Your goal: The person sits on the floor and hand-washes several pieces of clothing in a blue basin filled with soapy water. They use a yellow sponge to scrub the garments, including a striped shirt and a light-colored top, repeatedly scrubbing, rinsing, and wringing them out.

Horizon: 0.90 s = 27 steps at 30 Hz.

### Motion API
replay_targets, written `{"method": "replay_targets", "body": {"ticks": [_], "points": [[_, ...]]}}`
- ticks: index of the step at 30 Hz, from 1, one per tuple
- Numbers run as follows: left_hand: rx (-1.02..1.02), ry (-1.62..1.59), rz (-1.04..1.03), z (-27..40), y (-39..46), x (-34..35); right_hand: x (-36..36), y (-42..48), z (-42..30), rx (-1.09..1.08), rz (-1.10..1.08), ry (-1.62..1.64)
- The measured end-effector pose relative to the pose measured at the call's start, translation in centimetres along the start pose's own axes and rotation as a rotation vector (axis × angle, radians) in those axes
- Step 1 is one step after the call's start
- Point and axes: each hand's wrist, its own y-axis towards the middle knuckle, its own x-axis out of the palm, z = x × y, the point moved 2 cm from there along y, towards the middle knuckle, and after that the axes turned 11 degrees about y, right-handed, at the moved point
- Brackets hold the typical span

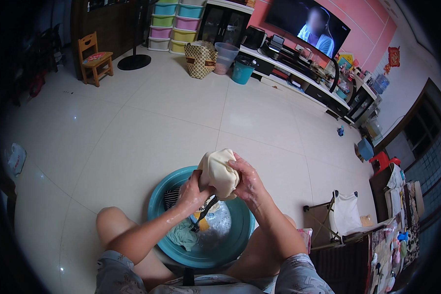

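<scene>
Between my two hands a cream-coloured piece of cloth (220,174) is held bunched above a teal plastic basin (248,235). My left hand (195,191) grips its lower left side, and my right hand (247,178) grips its right side with the thumb on top. Both hands look wet, with suds on the skin. Inside the basin is sudsy water (218,229). A pale green cloth (182,235) lies in it at the left, below a black-and-white striped cloth (172,198). A dark strap or cord hangs beneath the cream cloth; where it begins is hidden.
The basin stands on a tiled floor (161,136) between my knees. To the right is a folding stool with a white fabric seat (347,213). A teal bin (243,70), a patterned bag (200,60) and a small wooden chair (94,60) stand farther off, near a TV cabinet (297,86).
</scene>
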Motion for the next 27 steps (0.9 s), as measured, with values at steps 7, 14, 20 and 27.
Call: {"method": "replay_targets", "body": {"ticks": [7,14,20,27], "points": [[-0.012,-0.257,-0.115,-2.2,1.4,0.9,-0.2,-0.5,-0.4,-0.008,0.012,-0.027],[-0.076,-0.44,-0.395,-3.7,2.9,-0.2,-1.5,-1.3,-2.4,-0.032,0.081,-0.029],[-0.15,-0.635,-0.371,-3.6,2.4,-0.5,-4.1,-0.4,-2.5,0.009,0.165,-0.126],[-0.232,-0.876,-0.351,-1.8,2.4,-0.4,-5.7,0.0,-1.2,0.081,0.279,-1.488]]}}
